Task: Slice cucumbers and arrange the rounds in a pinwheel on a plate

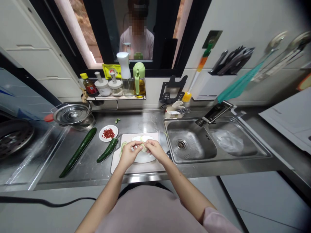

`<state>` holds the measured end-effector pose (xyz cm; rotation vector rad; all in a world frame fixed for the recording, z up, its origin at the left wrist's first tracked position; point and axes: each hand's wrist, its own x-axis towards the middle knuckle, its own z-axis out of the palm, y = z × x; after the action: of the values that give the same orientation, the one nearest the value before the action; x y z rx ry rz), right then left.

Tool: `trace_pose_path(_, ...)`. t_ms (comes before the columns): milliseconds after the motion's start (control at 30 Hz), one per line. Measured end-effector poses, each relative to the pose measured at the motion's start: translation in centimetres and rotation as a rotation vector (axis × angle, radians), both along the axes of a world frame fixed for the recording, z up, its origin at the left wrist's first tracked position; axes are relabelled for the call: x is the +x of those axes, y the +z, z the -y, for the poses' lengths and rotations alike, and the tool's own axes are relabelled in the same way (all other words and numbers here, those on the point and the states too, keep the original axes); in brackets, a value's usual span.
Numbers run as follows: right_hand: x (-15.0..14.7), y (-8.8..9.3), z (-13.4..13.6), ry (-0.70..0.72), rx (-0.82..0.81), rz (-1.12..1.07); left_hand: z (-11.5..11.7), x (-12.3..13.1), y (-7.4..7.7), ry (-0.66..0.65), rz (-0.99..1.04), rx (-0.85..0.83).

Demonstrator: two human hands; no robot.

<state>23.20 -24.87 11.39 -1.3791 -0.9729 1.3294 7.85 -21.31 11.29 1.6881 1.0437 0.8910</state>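
Observation:
Between the fingertips of both hands is a pale green cucumber slice (143,149), partly covered by the fingers. My left hand (130,152) pinches it from one side, my right hand (155,150) from the other. Below them lies a white plate (145,158) with another pale piece near its far edge. The plate rests on a light cutting board (133,169). More cucumber slices (123,146) sit on the board, left of the plate and partly behind my left hand. A cut length of cucumber (107,150) lies on the counter just left of the board.
A whole cucumber (78,152) and a small dish (100,134) of red pieces lie left. Farther left stands a lidded pot (84,123). The sink (194,155) is right of the board. Behind, a rack (121,97) holds seasoning jars and bottles.

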Motion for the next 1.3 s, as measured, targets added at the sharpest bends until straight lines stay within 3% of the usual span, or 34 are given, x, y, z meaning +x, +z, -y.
trace_pose_path(167,-0.2,0.2,0.2,-0.018,-0.043,-0.002,0.2,-0.2,0.1,-0.001,-0.118,0.071)
trace_pose_path(500,-0.4,1.2,0.2,0.048,-0.072,-0.008,0.5,-0.5,1.7,-0.029,-0.291,0.186)
trace_pose_path(900,-0.9,1.1,0.3,-0.002,-0.143,-0.123,0.7,-0.6,2.0,-0.045,-0.404,0.208)
trace_pose_path(1300,-0.6,1.0,0.5,-0.001,-0.267,-0.225,1.0,-0.6,1.5,-0.081,-0.457,0.410)
